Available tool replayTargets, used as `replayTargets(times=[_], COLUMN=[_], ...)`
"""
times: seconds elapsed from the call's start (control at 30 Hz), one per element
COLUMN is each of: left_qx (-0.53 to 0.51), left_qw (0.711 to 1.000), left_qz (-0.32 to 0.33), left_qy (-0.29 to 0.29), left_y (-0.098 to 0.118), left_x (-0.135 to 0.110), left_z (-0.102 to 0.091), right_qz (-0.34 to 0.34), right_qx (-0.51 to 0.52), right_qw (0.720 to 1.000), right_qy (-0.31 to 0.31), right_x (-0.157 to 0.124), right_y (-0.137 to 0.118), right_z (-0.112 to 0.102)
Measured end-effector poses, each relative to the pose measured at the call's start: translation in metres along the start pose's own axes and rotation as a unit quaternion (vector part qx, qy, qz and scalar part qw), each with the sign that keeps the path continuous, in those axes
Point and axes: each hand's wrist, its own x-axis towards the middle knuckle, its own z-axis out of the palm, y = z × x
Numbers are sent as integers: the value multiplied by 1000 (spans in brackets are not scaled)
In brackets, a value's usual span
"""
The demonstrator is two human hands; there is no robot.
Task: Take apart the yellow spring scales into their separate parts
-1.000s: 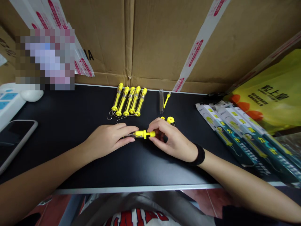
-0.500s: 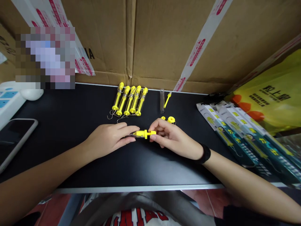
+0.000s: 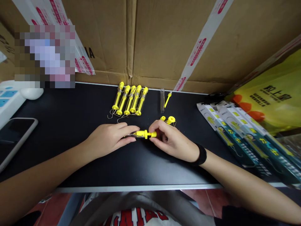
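A small yellow spring scale [image 3: 144, 134] lies level between both hands just above the black table [image 3: 70, 125]. My left hand [image 3: 110, 138] pinches its clear tube end with fingers closed. My right hand [image 3: 172, 139] pinches the yellow cap end, fingers curled. Behind the hands lies a row of several finished yellow scales [image 3: 129, 100] with wire hooks. A clear empty tube [image 3: 162, 100] and a yellow plunger [image 3: 167, 99] lie further back. Two loose yellow caps [image 3: 168, 119] sit just behind my right hand.
Cardboard boxes [image 3: 164, 40] wall the table's back. Several printed packaging sleeves [image 3: 237, 131] fan out at the right, beside a yellow bag [image 3: 270, 94]. A phone [image 3: 14, 138] and a white power strip [image 3: 9, 100] lie at the left.
My right hand's fingers opened slightly half a second ago and have now curled back round the yellow cap end. The left hand and the scale have stayed put.
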Motion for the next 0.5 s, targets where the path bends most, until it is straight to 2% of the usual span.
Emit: replayTargets(times=[0.2, 0.37, 0.5], left_qx=[7, 3, 7], left_qw=[1000, 1000, 1000], left_qz=[-2, -3, -6], left_qy=[6, -8, -6], left_y=[0, 0, 0], left_x=[-1, -1, 0], left_z=[1, 1, 0], right_qz=[63, 68, 64], right_qx=[20, 27, 47], right_qw=[998, 997, 997], right_qy=[-16, -35, -25], right_x=[0, 2, 1], right_y=[-4, -4, -2], right_z=[-2, -4, -4])
